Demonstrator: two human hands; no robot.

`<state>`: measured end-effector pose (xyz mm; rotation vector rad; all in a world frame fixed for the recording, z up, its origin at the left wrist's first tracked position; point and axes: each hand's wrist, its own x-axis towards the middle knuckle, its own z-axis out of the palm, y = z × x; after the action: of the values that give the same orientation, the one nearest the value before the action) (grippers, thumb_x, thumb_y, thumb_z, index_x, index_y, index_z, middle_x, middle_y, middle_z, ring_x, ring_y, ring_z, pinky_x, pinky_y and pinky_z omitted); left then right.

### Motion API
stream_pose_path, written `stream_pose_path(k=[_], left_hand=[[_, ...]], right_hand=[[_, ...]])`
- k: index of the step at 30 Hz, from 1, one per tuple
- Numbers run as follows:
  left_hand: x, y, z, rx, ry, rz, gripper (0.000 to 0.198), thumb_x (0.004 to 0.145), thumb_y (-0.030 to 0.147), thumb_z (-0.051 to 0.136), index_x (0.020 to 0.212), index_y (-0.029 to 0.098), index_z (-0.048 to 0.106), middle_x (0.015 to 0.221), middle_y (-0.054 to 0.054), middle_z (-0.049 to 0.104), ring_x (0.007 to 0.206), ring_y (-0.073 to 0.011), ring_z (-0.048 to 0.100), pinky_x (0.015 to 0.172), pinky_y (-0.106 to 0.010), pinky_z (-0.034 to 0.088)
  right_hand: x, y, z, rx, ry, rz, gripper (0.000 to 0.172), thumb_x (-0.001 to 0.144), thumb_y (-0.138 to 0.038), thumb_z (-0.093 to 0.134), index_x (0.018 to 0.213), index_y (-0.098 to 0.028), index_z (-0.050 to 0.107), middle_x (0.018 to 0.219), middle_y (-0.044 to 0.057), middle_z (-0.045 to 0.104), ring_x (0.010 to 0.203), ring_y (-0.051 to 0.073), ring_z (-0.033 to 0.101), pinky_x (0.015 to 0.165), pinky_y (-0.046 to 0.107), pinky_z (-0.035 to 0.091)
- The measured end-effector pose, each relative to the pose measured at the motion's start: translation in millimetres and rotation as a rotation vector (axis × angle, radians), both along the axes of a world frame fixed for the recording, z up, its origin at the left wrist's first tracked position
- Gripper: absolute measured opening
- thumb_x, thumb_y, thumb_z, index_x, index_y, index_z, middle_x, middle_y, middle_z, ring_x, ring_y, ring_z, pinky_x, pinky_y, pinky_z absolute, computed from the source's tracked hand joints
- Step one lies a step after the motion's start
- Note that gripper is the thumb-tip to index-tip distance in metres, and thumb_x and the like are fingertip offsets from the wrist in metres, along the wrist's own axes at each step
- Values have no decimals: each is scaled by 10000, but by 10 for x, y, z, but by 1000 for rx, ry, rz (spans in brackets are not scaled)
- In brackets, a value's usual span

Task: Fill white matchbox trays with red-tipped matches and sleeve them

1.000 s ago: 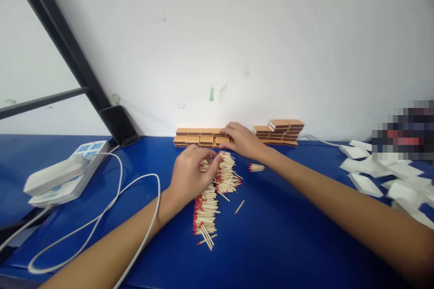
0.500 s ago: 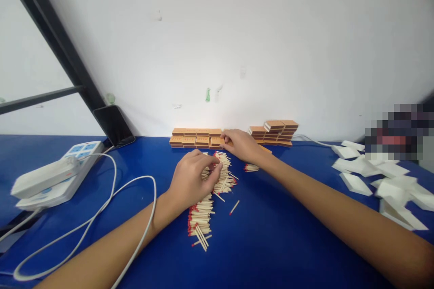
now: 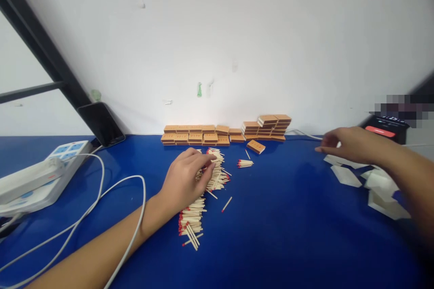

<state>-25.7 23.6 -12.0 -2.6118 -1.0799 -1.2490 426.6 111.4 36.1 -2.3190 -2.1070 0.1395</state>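
Observation:
A pile of red-tipped matches (image 3: 200, 194) lies on the blue table (image 3: 288, 226) in front of me. My left hand (image 3: 186, 176) rests on the pile's far end, its fingers curled and pinched on some matches. My right hand (image 3: 346, 143) hovers at the right, over the white folded box trays (image 3: 346, 175), fingers bent and apart, holding nothing I can see. Brown matchboxes (image 3: 196, 134) are stacked in rows along the wall. One matchbox (image 3: 256, 146) lies loose in front of them. A small bundle of matches (image 3: 244, 163) lies apart from the pile.
A white power strip (image 3: 40, 176) with white cables (image 3: 111, 198) sits at the left. A dark phone (image 3: 101, 123) leans on the wall. Another phone (image 3: 384, 127) with a red button stands at the far right, behind more white trays (image 3: 386, 198).
My right hand left the matchbox row and swung right to the white trays. A loose matchbox now lies in front of the stacks. The left hand stayed on the matches.

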Motion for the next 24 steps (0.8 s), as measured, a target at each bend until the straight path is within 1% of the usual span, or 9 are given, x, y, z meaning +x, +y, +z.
stream_pose_path(k=[2,4,8,12,14,16,18,22,24], left_hand=[[7,0,20,5,-2,4,211,1028,238,590,1190,160,702,961,-88,762,889,-232,643,798,-397,553],[10,2,48,10,-2,10,220,1021,246,601,1196,160,704,971,-89,761,895,-234,645,807,-404,556],[-4,17,88,20,-9,6,212,1008,235,619,1186,160,707,979,-81,767,913,-231,651,822,-397,560],[-19,19,83,11,4,5,202,1011,242,620,1165,152,714,971,-84,771,902,-231,650,814,-398,562],[-17,12,76,6,19,4,206,1015,253,614,1165,156,717,951,-85,770,891,-234,648,803,-402,559],[-11,3,72,5,30,-3,207,1017,253,610,1168,163,718,932,-83,767,882,-236,647,800,-405,557],[-4,-3,71,13,31,-11,207,1017,249,609,1171,163,716,930,-85,765,879,-236,646,801,-406,556],[0,-7,71,16,33,-10,203,1018,255,613,1169,165,714,932,-83,762,875,-234,641,800,-406,556],[-1,-6,66,5,38,-10,201,1020,258,615,1169,168,714,912,-76,759,867,-233,637,795,-404,555]], right_hand=[[162,29,-31,-99,-46,-82,284,862,-396,784,663,-198,742,782,152,757,701,264,661,688,388,431],[223,76,-77,-126,-64,-121,313,872,-394,777,640,-188,732,773,170,748,689,264,654,696,396,432],[246,146,-151,-148,-37,-121,328,866,-376,787,611,-188,705,754,157,738,693,249,656,701,384,439],[389,149,-189,-98,19,-131,220,851,-382,809,833,-168,761,910,203,767,768,258,688,750,389,464],[506,146,-220,-79,58,-142,284,788,-374,868,945,-157,773,1020,231,765,822,269,699,766,393,473],[614,150,-260,-92,108,-143,327,732,-335,910,974,-155,782,1048,231,767,813,257,704,748,385,478],[683,161,-288,-112,156,-126,309,714,-283,919,962,-150,792,1015,227,776,756,232,702,714,375,478],[692,181,-263,-90,189,-73,285,735,-233,897,991,-159,795,1020,228,785,717,217,699,711,374,488],[669,177,-231,-86,201,-89,304,764,-248,882,1044,-171,791,1032,214,787,717,211,698,725,376,486]])
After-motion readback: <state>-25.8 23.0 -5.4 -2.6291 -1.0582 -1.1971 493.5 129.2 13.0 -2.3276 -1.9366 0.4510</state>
